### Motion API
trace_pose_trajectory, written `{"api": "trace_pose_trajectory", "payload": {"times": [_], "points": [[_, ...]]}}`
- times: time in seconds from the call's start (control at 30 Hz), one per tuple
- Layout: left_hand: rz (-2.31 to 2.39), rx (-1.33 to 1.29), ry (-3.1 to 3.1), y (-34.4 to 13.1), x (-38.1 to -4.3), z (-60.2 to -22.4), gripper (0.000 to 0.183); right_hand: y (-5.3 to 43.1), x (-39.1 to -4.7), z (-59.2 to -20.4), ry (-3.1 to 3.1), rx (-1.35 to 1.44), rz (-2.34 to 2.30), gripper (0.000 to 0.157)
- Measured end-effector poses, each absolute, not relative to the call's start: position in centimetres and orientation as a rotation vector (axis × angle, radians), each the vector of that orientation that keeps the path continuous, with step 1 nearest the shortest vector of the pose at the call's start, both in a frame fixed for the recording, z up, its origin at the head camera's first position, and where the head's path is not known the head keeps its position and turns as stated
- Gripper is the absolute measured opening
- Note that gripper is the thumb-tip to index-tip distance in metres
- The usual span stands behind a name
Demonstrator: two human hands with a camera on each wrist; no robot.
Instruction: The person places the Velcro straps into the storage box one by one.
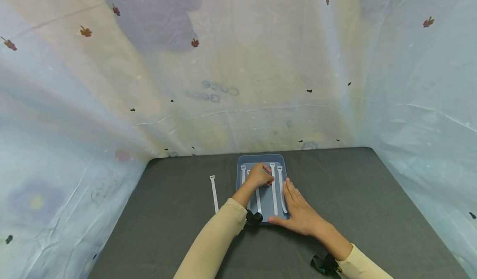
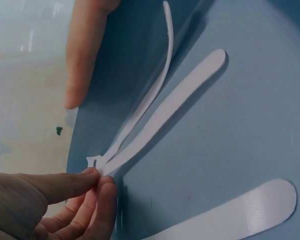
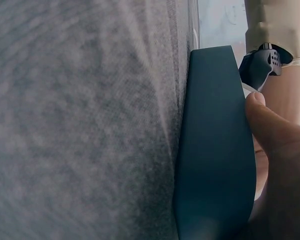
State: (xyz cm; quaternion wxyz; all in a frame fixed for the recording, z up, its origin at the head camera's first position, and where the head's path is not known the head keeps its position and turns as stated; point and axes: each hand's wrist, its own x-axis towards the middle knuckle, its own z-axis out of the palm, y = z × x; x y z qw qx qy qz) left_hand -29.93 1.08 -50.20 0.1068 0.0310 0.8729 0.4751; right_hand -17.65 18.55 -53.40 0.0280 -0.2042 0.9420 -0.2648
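Note:
My left hand (image 1: 259,175) is over the blue-grey tray (image 1: 266,203). In the left wrist view, its thumb and fingers pinch a white hook-and-loop cable strap (image 2: 180,97) close to its slotted head. A second strap (image 2: 166,60), curved along the tray's side, converges with it at the fingertips; whether that one is pinched too I cannot tell. Another strap (image 2: 250,210) lies flat in the tray. My right hand (image 1: 302,215) rests at the tray's right edge with fingers extended. The right wrist view has its thumb (image 3: 257,102) on the rim of the tray's outer wall (image 3: 215,140).
One white strap (image 1: 214,192) lies on the dark grey cloth (image 1: 179,212) left of the tray, partly hidden by my left sleeve. More straps lie lengthwise in the tray. A patterned pale curtain (image 1: 261,117) encloses the back and sides of the table.

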Motion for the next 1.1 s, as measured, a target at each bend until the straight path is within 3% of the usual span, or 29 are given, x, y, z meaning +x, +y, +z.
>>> {"api": "trace_pose_trajectory", "payload": {"times": [1.1], "points": [[1.355,0.016,2.536,1.85,-31.01,-51.08,0.021,18.57,-17.57,-53.14,2.932,-0.651,-0.809,0.128]]}}
